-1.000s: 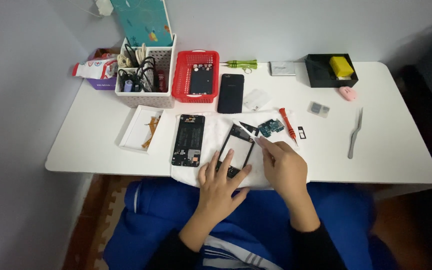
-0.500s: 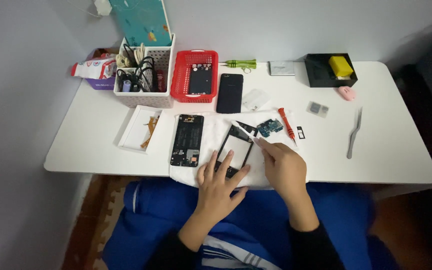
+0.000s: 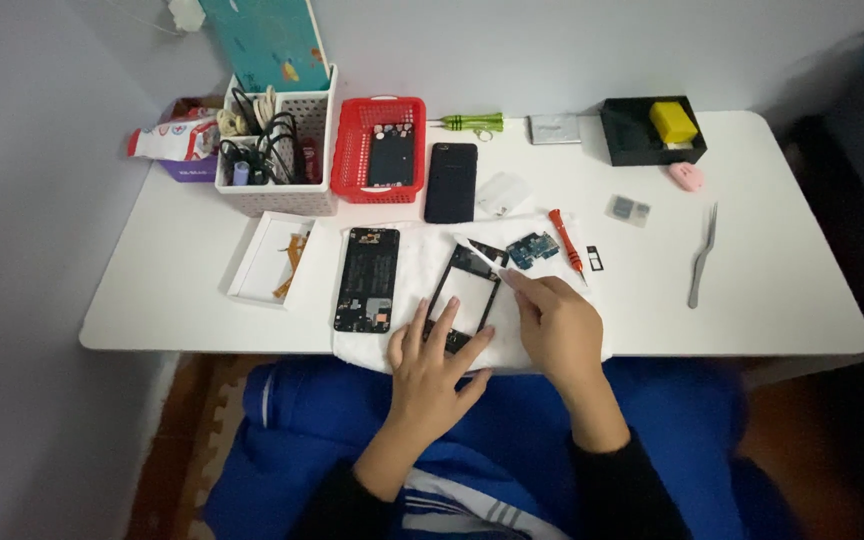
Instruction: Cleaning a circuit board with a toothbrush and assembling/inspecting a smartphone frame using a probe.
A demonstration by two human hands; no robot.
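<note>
Head view, left hand (image 3: 430, 372) pinning phone frame (image 3: 464, 300), right hand (image 3: 559, 328) beside it

white table (image 3: 772, 290), white cloth (image 3: 412, 250), red basket (image 3: 352, 165), black phone (image 3: 450, 182), tweezers (image 3: 702, 257), black tray (image 3: 632, 135)

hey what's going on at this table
A person in blue sits at a white table with a phone taken apart on a white cloth. The left hand lies flat on the lower end of a black phone frame, and the right hand rests beside it, fingers by its right edge. An opened phone body, a small blue circuit board and a red screwdriver lie close by. Neither hand holds a tool.
</note>
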